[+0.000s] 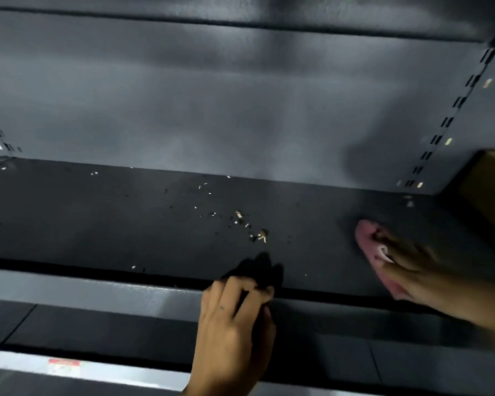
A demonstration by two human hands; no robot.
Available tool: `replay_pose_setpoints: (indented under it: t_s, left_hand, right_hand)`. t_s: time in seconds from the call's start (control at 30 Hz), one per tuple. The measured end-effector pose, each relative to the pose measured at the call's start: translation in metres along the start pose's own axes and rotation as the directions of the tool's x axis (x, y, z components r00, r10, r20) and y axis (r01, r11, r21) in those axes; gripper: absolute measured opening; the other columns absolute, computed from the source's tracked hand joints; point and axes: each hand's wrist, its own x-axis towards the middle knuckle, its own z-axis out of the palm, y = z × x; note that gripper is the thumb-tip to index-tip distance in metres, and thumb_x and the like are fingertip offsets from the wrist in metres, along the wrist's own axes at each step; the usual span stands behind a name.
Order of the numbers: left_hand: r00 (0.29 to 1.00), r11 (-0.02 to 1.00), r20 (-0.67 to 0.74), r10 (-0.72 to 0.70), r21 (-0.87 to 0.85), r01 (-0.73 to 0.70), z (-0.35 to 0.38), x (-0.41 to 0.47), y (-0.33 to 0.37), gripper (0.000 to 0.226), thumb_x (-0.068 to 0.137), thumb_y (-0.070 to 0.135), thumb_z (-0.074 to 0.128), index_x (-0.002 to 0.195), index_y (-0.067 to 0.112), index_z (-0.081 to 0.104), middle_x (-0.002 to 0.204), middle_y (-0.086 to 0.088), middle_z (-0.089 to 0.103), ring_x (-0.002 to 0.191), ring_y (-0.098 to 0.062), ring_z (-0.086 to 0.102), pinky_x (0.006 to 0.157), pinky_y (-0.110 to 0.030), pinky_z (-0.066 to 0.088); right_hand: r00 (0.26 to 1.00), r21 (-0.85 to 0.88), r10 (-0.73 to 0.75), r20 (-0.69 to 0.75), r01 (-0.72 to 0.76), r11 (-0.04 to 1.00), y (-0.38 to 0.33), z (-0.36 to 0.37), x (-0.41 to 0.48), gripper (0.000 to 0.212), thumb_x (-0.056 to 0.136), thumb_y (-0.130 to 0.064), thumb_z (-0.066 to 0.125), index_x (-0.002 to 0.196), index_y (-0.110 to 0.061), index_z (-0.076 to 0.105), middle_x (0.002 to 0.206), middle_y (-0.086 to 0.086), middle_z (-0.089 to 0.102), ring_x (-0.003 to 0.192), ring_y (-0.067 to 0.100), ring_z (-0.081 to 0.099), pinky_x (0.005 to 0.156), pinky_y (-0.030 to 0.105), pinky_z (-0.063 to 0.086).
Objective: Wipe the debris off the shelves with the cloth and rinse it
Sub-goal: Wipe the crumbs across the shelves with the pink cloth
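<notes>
A dark grey metal shelf (97, 224) runs across the view. Small pale and dark bits of debris (249, 225) lie scattered on it, thickest near the middle. My right hand (412, 267) presses a pink cloth (367, 241) flat on the shelf at the right, well to the right of the debris. My left hand (235, 324) sits at the shelf's front lip (97, 284) below the debris, fingers curled; whether it grips the lip I cannot tell.
A grey back panel (240, 110) rises behind the shelf, with slotted uprights at left (0, 132) and right (452, 115). A brown cardboard box (492, 190) stands at the far right. A lower shelf edge with a red label (65, 364) lies below.
</notes>
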Motion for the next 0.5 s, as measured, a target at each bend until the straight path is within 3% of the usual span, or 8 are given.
replay_pose_setpoints:
  t_s: [0.07, 0.13, 0.17, 0.23, 0.27, 0.33, 0.4, 0.5]
  left_hand:
    - [1.000, 1.000, -0.002, 0.002, 0.002, -0.002, 0.001, 0.000, 0.000, 0.024, 0.079, 0.021, 0.051, 0.101, 0.024, 0.057, 0.097, 0.005, 0.049, 0.083, -0.015, 0.045, 0.076, -0.025, 0.034]
    - [1.000, 1.000, 0.007, 0.002, 0.006, -0.002, 0.001, -0.001, 0.000, 0.024, 0.079, 0.021, 0.050, 0.102, 0.025, 0.057, 0.099, 0.005, 0.048, 0.084, -0.015, 0.045, 0.077, -0.025, 0.035]
    - [1.000, 1.000, 0.018, 0.003, 0.005, -0.003, 0.000, -0.001, 0.000, 0.025, 0.079, 0.021, 0.050, 0.103, 0.024, 0.056, 0.099, 0.004, 0.048, 0.084, -0.015, 0.045, 0.077, -0.025, 0.035]
    - [0.999, 1.000, 0.053, 0.006, 0.007, -0.007, -0.003, 0.000, 0.000, 0.026, 0.080, 0.022, 0.050, 0.105, 0.023, 0.057, 0.101, 0.003, 0.048, 0.085, -0.015, 0.044, 0.077, -0.024, 0.034]
    - [0.998, 1.000, 0.067, 0.008, 0.011, -0.008, -0.004, 0.000, 0.001, 0.027, 0.080, 0.023, 0.051, 0.106, 0.023, 0.057, 0.102, 0.003, 0.049, 0.085, -0.015, 0.044, 0.076, -0.024, 0.034]
    - [0.996, 1.000, 0.091, 0.021, 0.013, -0.023, -0.007, -0.001, 0.001, 0.027, 0.081, 0.022, 0.051, 0.107, 0.022, 0.057, 0.103, 0.002, 0.049, 0.085, -0.016, 0.044, 0.076, -0.025, 0.034]
    - [0.995, 1.000, 0.098, 0.028, -0.002, -0.028, -0.010, 0.000, 0.000, 0.029, 0.080, 0.022, 0.052, 0.108, 0.022, 0.058, 0.103, 0.002, 0.048, 0.085, -0.016, 0.044, 0.077, -0.026, 0.036]
    - [0.997, 0.999, 0.071, 0.038, -0.014, -0.037, -0.011, 0.002, -0.001, 0.030, 0.080, 0.021, 0.052, 0.109, 0.024, 0.057, 0.101, 0.004, 0.048, 0.084, -0.016, 0.045, 0.078, -0.025, 0.039]
  right_hand:
    - [0.996, -0.026, -0.064, -0.061, 0.063, 0.998, -0.022, 0.005, 0.003, 0.055, 0.066, -0.027, 0.065, 0.115, -0.013, 0.043, 0.156, 0.016, 0.014, 0.123, 0.029, 0.043, 0.083, 0.038, 0.054]
    - [0.991, 0.150, -0.004, -0.137, 0.024, 0.988, -0.059, -0.009, 0.011, 0.061, 0.070, -0.012, 0.055, 0.129, -0.010, 0.038, 0.150, 0.015, 0.030, 0.125, 0.028, 0.045, 0.095, 0.036, 0.049]
    - [0.981, 0.238, -0.031, -0.191, 0.077, 0.968, -0.078, -0.013, 0.018, 0.065, 0.078, -0.005, 0.047, 0.140, -0.011, 0.025, 0.156, 0.010, 0.015, 0.133, 0.030, 0.032, 0.108, 0.039, 0.038]
    - [0.995, 0.372, -0.080, -0.059, 0.097, 0.923, -0.113, -0.022, 0.037, 0.071, 0.085, 0.000, 0.037, 0.146, -0.023, 0.008, 0.158, -0.006, -0.011, 0.139, 0.029, 0.009, 0.117, 0.042, 0.016]
    - [0.995, 0.461, -0.081, -0.053, 0.096, 0.882, -0.125, -0.027, 0.049, 0.071, 0.085, 0.002, 0.037, 0.146, -0.024, 0.012, 0.158, -0.007, -0.006, 0.140, 0.027, 0.009, 0.117, 0.038, 0.014]
    - [0.984, 0.642, -0.053, -0.172, 0.153, 0.752, -0.140, -0.035, 0.064, 0.064, 0.083, 0.004, 0.045, 0.141, -0.020, 0.033, 0.153, -0.001, 0.028, 0.137, 0.018, 0.031, 0.110, 0.021, 0.023]
    - [0.976, 0.772, 0.065, -0.207, 0.122, 0.623, -0.131, -0.047, 0.066, 0.060, 0.077, 0.002, 0.057, 0.131, -0.024, 0.050, 0.128, -0.003, 0.061, 0.113, 0.004, 0.056, 0.090, 0.005, 0.037]
    - [0.957, 0.813, 0.151, -0.246, 0.119, 0.570, -0.086, -0.064, 0.049, 0.061, 0.071, 0.001, 0.064, 0.123, -0.031, 0.057, 0.102, -0.004, 0.072, 0.090, 0.004, 0.066, 0.070, 0.003, 0.044]
